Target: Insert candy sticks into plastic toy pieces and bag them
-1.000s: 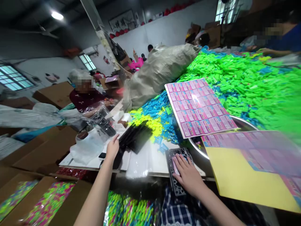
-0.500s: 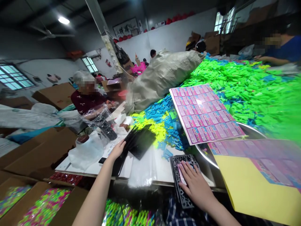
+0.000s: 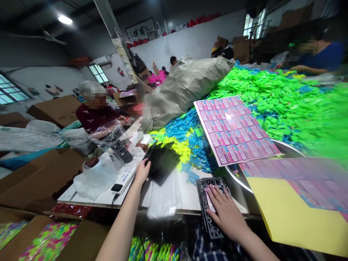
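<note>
My left hand is at the left edge of a stack of thin black sheets, fingers curled around that edge. My right hand lies flat, fingers stretched, on a black openwork plastic tray at the table's front edge. A pink piece shows in the tray, partly covered by this hand. Left of my left hand lies a white device with a dark display and a cable. Clear plastic bags lie in front of the black stack.
Pink printed card sheets rest over a metal basin; a yellow sheet hangs at right. Green pieces heap up behind, beside a large grey sack. One co-worker sits at left, another at far right. Boxes stand left.
My left hand has shifted right, with the black sheet edge drawn in toward the stack. More of the white device is now uncovered. My right hand stays on the tray.
</note>
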A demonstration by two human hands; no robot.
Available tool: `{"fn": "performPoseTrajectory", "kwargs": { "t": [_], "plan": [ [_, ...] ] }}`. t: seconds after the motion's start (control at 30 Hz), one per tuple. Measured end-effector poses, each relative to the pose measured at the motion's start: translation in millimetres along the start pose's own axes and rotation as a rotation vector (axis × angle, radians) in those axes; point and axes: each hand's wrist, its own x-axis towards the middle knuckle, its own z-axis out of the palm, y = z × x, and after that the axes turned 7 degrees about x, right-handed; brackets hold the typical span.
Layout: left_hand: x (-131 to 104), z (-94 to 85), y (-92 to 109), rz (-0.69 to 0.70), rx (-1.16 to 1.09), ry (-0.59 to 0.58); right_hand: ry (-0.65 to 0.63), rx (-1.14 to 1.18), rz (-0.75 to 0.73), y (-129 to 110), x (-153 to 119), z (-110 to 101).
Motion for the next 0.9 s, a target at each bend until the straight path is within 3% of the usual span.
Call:
{"fn": "performPoseTrajectory", "kwargs": {
  "t": [0.2, 0.4, 0.53, 0.6, 0.7, 0.77, 0.87, 0.9],
  "plan": [
    [-2, 0.3, 15, -0.06, -0.11, 0.091, 0.02, 0.02, -0.001, 0, 0, -1],
    [-15, 0.4, 36, -0.153, -0.237, 0.293, 0.026, 0.019, -0.005, 1, 1, 0],
    [-21, -11.2, 65, -0.17, -0.266, 0.405, -0.048, 0.031, 0.032, -5, 7, -15],
    [-36, -20.8, 89, -0.165, -0.273, 0.452, -0.101, 0.098, 0.076, -13, 8, -31],
    [-90, -32.1, 135, -0.069, -0.251, 0.498, -0.086, 0.379, 0.197, -28, 6, -60],
    [-144, -31.5, 165, 0.136, -0.158, 0.523, -0.032, 0.678, 0.192, -40, 1, -76],
    [-236, -13.0, 195, 0.462, -0.076, 0.339, 0.047, 1.107, 0.07, -55, -11, -90],
    [-264, -3.5, 198, 0.504, -0.063, 0.24, 0.093, 1.213, 0.068, -59, -15, -92]
  ]
}}
